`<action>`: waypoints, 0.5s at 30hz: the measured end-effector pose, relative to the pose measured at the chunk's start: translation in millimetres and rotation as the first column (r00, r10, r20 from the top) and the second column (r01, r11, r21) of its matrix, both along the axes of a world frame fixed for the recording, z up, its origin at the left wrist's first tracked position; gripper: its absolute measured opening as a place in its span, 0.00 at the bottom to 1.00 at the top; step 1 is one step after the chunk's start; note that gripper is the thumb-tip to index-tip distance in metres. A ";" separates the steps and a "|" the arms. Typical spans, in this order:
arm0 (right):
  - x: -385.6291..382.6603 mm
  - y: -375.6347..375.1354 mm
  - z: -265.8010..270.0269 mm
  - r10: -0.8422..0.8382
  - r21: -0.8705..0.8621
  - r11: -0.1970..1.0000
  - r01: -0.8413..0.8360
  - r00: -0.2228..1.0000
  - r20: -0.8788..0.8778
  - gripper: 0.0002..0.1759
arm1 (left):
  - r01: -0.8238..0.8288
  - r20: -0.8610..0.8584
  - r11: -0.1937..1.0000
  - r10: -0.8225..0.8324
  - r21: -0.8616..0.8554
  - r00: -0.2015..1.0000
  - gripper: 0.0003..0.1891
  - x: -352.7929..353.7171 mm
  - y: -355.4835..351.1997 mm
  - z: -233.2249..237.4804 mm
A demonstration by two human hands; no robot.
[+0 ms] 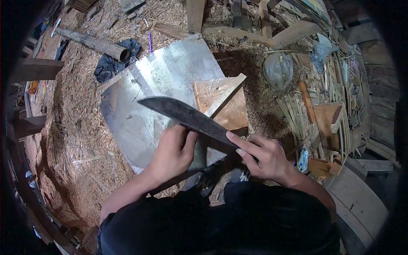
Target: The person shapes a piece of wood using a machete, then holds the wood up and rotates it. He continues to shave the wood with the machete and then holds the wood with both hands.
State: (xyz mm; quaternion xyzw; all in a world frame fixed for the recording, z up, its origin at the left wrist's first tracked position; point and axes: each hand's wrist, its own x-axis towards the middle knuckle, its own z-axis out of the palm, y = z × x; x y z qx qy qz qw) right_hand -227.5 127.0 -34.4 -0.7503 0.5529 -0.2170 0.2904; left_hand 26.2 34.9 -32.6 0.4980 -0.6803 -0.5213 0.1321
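A broad dark blade [187,117] lies diagonally across the middle of the view, its tip at the upper left. My right hand [263,157] is closed at the blade's lower right end, with finger and thumb against it; any handle is hidden. Just under the blade's lower edge, my left hand [175,148] is closed, fingers curled; what it holds, if anything, is hidden. Beyond the blade, a square wooden block [233,108] with a narrow wood strip [229,91] across it sits on a shiny metal sheet [170,63].
Wood shavings [80,106] cover the ground. A hollow bamboo tube [93,43] and a black plastic bag [106,68] are at the upper left. A clear plastic bag [278,71], thin strips [289,112] and wood offcuts [327,121] lie on the right.
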 end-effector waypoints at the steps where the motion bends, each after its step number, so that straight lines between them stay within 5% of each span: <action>1: -3.8 -1.9 1.6 0.021 -0.012 1.000 -0.022 0.998 -0.054 0.30 | 0.026 -0.003 1.000 -0.026 -0.006 1.000 0.08 1.1 0.0 -1.2; 8: -0.8 3.2 -7.7 -0.018 -0.070 0.997 0.012 0.996 -0.089 0.31 | -0.041 0.047 0.995 0.037 0.093 0.998 0.10 -4.2 -0.8 -7.6; 10: -6.9 3.4 -8.9 0.035 -0.074 0.996 -0.045 0.990 -0.136 0.32 | -0.108 -0.260 0.993 0.094 -0.039 0.961 0.12 -5.6 5.7 -14.3; 15: -9.2 1.1 -10.0 -0.073 -0.126 0.991 0.055 0.987 -0.144 0.31 | -0.078 -0.107 0.993 0.088 0.093 0.990 0.13 -6.8 1.9 -10.6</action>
